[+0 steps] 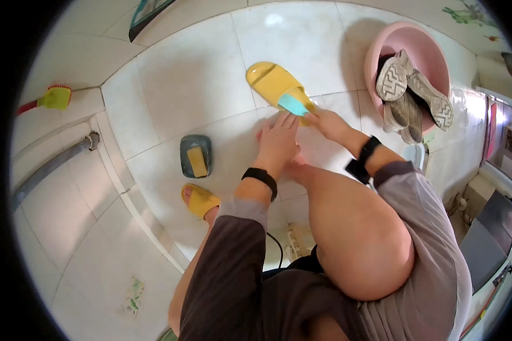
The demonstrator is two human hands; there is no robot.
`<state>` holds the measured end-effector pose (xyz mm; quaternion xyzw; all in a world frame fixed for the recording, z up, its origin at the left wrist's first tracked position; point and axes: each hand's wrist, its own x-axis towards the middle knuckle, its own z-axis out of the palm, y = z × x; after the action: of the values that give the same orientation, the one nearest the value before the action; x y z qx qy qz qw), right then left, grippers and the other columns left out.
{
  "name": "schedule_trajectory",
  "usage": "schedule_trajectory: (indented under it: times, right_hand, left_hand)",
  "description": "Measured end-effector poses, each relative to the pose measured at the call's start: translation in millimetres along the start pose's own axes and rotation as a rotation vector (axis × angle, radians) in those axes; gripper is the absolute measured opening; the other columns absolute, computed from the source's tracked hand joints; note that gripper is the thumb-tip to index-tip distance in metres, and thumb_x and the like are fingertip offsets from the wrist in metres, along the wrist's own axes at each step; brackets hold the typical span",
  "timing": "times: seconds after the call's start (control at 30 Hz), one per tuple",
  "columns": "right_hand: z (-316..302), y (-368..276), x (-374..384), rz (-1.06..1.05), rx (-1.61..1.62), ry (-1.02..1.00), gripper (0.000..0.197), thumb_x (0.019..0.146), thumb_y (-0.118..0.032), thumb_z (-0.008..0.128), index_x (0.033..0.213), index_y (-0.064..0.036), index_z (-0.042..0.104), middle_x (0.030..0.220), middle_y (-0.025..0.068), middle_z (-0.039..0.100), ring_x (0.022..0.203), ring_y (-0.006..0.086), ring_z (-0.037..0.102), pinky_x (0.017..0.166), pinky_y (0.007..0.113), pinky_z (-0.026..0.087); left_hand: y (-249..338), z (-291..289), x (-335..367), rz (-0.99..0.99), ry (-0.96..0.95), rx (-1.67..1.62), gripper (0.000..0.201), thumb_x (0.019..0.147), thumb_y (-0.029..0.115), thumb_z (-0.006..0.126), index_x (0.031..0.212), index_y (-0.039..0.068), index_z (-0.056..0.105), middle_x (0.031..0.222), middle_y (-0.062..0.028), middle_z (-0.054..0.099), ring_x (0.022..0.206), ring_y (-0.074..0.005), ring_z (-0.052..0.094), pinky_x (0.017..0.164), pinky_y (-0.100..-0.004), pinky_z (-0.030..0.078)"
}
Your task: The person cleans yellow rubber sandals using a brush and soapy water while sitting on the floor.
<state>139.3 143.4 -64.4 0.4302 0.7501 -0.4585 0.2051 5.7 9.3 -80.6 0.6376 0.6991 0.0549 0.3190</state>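
Observation:
A yellow slipper [270,79] lies on the tiled floor ahead of me, its rounded end pointing to the far left. Across its strap rests a turquoise brush [292,104], and my right hand [323,124] is closed at the brush's near right end, the grip partly hidden. My left hand [279,142] presses against the slipper's near end, fingers nearly straight and close together. Under my hands is my bare right foot [297,165], mostly covered. My left foot wears the matching yellow slipper [201,200].
Left of my hands, a dark soap dish [186,166] holds a yellow soap bar [197,162]. A pink basin [432,48] with dirty shoes [407,108] stands at the far right. A green-and-red brush [57,97] and a grey pipe [54,169] are at the left.

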Motion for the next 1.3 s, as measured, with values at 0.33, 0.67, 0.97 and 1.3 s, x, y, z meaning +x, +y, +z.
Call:
schedule_trajectory:
  times: [0.33,0.67,0.97,1.3]
  right_hand:
    - [-4.7,5.9,2.9,-0.154,-0.168,0.056,0.043,0.096,-0.043,0.041,0.113,-0.0092,0.062,0.104,0.0180,0.068,0.097,0.0349,0.065,0.085,0.045,0.049]
    - [-10.9,30.5,2.1,-0.008,-0.112,0.200,0.051,0.095,-0.047,0.040,0.109,-0.0042,0.062,0.100,0.0239,0.066,0.095,0.0393,0.063,0.084,0.046,0.048]
    - [-11.1,9.0,-6.3,0.013,-0.060,0.075,0.043,0.095,-0.040,0.038,0.116,-0.0081,0.059,0.098,0.0176,0.068,0.091,0.0343,0.065,0.080,0.044,0.049]
    - [-7.6,31.3,8.6,-0.056,-0.086,0.179,0.049,0.095,-0.045,0.041,0.116,-0.0056,0.060,0.098,0.0187,0.068,0.094,0.0368,0.065,0.083,0.045,0.050]
  left_hand:
    - [-2.3,2.1,1.0,-0.010,0.012,0.031,0.075,0.071,0.025,0.071,0.140,0.009,0.044,0.149,-0.0024,0.039,0.142,-0.0193,0.028,0.107,-0.0545,0.029]
    - [0.6,-2.2,-0.4,-0.023,-0.044,0.041,0.079,0.072,0.027,0.073,0.143,0.011,0.040,0.151,-0.0039,0.037,0.142,-0.0227,0.029,0.109,-0.0587,0.028]
    - [0.9,7.2,-3.1,-0.027,-0.011,0.055,0.079,0.068,0.024,0.072,0.140,0.010,0.043,0.150,-0.0027,0.037,0.142,-0.0186,0.027,0.106,-0.0525,0.029]
    - [5.4,-3.4,1.1,0.003,-0.058,0.045,0.087,0.068,0.030,0.078,0.143,0.008,0.040,0.153,-0.0058,0.033,0.143,-0.0241,0.027,0.107,-0.0579,0.030]
